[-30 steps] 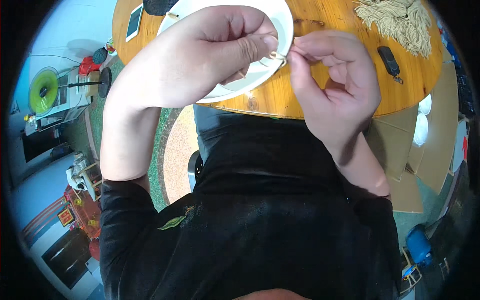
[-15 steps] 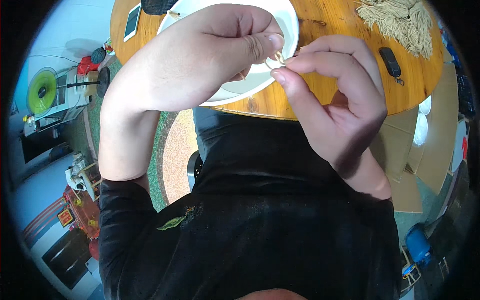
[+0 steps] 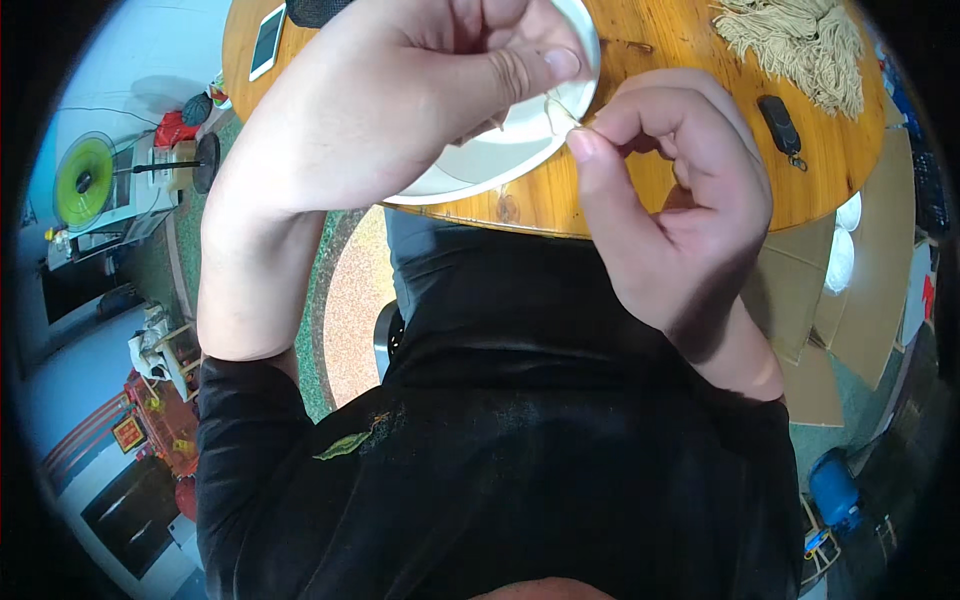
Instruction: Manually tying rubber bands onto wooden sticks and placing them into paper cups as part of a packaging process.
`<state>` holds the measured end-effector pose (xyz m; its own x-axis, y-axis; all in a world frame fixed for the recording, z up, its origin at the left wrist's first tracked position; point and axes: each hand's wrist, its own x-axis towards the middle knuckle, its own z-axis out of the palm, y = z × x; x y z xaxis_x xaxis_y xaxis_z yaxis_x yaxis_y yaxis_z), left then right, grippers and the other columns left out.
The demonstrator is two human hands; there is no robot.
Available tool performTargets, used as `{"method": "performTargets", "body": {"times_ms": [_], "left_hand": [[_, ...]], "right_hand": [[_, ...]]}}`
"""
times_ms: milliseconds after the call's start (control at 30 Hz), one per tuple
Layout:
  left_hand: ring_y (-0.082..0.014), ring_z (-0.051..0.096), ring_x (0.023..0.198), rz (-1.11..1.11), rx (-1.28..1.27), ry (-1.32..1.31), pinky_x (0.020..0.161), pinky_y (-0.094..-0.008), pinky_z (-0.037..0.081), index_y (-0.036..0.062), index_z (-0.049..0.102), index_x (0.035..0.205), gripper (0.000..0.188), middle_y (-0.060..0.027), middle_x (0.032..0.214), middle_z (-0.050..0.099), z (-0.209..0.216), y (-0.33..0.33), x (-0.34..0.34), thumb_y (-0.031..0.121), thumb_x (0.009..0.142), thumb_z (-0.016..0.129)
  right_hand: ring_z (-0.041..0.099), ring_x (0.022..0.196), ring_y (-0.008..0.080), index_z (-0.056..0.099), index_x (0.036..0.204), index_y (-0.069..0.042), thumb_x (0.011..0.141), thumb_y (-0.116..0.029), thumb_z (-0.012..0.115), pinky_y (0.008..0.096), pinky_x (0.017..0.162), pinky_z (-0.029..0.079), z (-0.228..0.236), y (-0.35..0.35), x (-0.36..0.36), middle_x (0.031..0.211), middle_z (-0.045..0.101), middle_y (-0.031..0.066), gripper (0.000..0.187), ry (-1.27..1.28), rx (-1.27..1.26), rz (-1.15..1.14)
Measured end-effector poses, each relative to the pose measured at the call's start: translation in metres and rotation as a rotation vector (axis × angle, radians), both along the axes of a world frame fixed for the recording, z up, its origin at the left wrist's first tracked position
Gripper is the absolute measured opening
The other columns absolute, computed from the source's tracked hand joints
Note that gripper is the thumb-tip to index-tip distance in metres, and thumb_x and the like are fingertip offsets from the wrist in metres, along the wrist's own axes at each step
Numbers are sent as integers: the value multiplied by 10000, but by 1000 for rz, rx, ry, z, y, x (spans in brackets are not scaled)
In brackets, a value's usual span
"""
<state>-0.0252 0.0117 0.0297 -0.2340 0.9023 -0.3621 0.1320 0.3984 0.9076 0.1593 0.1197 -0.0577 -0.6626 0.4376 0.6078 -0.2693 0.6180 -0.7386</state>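
A thin pale beige cord (image 3: 563,110) runs between my two hands. My left hand (image 3: 430,95) is closed, its thumb and forefinger pinching one end; its other fingers are curled and partly cut off by the top edge. With thumb and forefinger pressed together, my right hand (image 3: 690,165) grips the cord's other end. Both hands are raised over a white oval basin (image 3: 440,193), which my left hand largely hides. The basin's contents cannot be seen well.
The basin stands on a round wooden table (image 3: 640,50). A bundle of beige cords (image 3: 795,45) and a black key fob (image 3: 779,125) lie to the right. At the far left are a white phone (image 3: 266,44) and a black mesh item (image 3: 315,10). A green fan (image 3: 84,183) stands beyond.
My hands have drawn slightly apart, the left moving up and the right a little to the right. The small loop of cord between them now looks pulled straighter.
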Motion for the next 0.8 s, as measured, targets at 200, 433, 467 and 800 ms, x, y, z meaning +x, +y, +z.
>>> {"method": "performTargets", "body": {"times_ms": [200,433,467,800], "left_hand": [[-47,602,751,-6,340,81,669,-207,490,-8,598,1302,244,2,875,662,-10,0,-3,1,1062,636],[-67,597,769,-19,161,398,696,-229,478,-7,592,1226,200,-14,874,636,-1,5,9,-55,1033,616],[-67,597,769,-20,161,395,696,-229,478,-7,592,1226,200,-14,874,636,1,6,12,-55,1033,616],[-102,617,708,22,182,610,641,-257,502,9,633,1196,191,-53,866,652,2,2,18,-16,1009,663]], "right_hand": [[585,928,108,609,1034,21,993,35,655,237,851,483,0,-10,17,1071,587,63,63,-164,-343,181],[559,785,117,623,1007,15,1014,-28,659,265,733,484,-23,-9,15,939,607,55,57,-163,-495,286],[559,785,117,623,1007,15,1014,-28,659,265,733,484,-22,-9,17,939,607,55,57,-165,-496,284],[718,1046,183,724,1148,-16,997,-48,724,289,902,590,-46,30,6,1208,725,116,154,73,-75,76]]}}
